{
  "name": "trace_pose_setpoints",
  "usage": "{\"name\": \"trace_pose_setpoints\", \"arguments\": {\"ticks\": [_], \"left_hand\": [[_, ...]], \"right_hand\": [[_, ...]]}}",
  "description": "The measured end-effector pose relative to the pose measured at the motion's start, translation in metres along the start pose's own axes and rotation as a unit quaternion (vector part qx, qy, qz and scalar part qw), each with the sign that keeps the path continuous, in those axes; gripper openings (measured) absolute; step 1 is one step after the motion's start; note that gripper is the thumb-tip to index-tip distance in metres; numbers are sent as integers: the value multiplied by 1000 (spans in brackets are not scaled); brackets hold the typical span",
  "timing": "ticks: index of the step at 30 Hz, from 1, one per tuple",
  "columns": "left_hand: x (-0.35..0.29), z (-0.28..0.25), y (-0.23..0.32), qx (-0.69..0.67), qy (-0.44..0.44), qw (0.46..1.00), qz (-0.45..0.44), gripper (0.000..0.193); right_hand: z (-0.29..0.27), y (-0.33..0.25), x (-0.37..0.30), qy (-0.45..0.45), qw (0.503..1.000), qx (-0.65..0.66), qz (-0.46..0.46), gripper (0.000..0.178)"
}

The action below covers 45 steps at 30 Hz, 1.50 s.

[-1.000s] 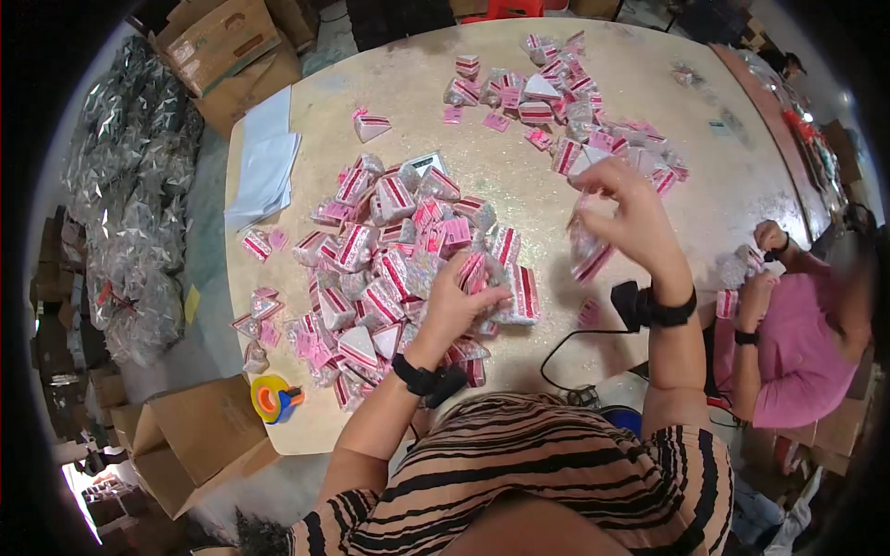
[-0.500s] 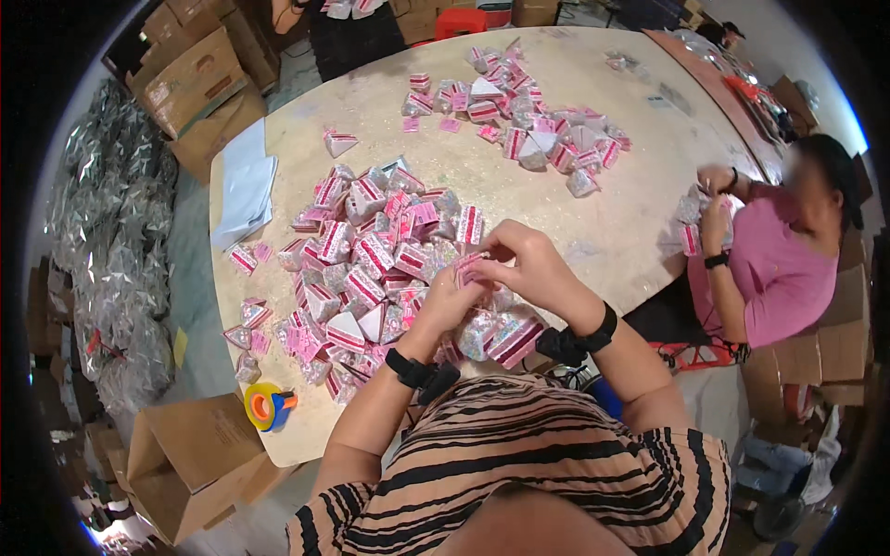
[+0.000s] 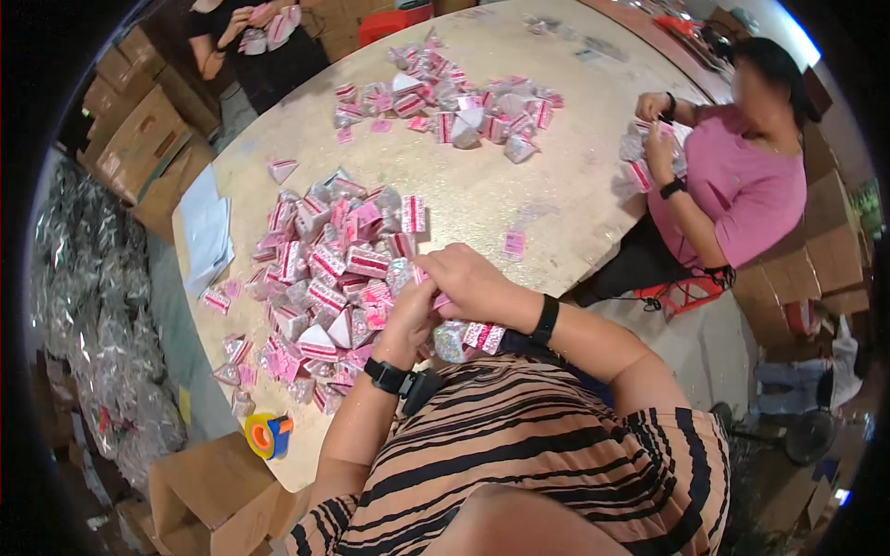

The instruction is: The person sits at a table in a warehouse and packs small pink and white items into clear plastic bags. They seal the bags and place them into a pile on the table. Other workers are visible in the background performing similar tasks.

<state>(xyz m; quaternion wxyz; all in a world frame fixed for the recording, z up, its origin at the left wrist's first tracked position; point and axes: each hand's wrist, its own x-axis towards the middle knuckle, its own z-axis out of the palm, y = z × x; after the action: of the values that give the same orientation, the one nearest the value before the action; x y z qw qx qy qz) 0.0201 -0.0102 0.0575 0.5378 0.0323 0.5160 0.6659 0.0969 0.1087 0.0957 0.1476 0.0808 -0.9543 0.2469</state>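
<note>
- You are holding a clear, glittery packet (image 3: 451, 341) with a red-and-white banded side at the table's (image 3: 575, 185) near edge; whether it is resting there or hanging is unclear.
- It is looking light, its film probably soft and slippery, its banded part likely stiffer but crushable; the gathered top is seeming the safest hold.
- A bit of pink card (image 3: 441, 300) is showing between your hands.
- Your left hand (image 3: 411, 315) is curling round the packet's top, fingers closed on it.
- Your right hand (image 3: 473, 285) is arching in from the right, palm down, fingers bent closed on the same top; its fingertips are hidden.
- Both your forearms are angling inward, wrists near the table's near edge.
- A pile of similar packets (image 3: 324, 287) is lying just left of your hands, toward the left edge.
- A tape roll (image 3: 267, 435) is sitting by the near left corner.
</note>
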Motion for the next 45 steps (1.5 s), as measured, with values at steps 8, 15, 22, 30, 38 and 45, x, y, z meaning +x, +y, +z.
{"name": "trace_pose_setpoints", "arguments": {"ticks": [8, 15, 22, 30, 38, 45], "left_hand": [[3, -4, -3, 54, -20, 998, 36, 30], [0, 17, 6, 103, -10, 995, 14, 17], [8, 1, -4, 12, -14, 1000, 10, 25], [1, 0, 6, 56, -11, 995, 81, 14], [-5, 6, 19, 15, -26, 997, 71, 11], [-6, -1, 18, -13, -40, 997, 64, 14]], "right_hand": [[6, 5, -11, 72, 997, 10, -7, 67], [4, 18, -19, 47, 998, 34, 30, 68], [-24, 124, -46, 153, 937, 239, 203, 27], [56, 191, -113, -69, 939, 103, 322, 16], [89, 190, -115, -129, 981, 30, 142, 10], [72, 183, -99, -114, 950, 139, 255, 14]]}}
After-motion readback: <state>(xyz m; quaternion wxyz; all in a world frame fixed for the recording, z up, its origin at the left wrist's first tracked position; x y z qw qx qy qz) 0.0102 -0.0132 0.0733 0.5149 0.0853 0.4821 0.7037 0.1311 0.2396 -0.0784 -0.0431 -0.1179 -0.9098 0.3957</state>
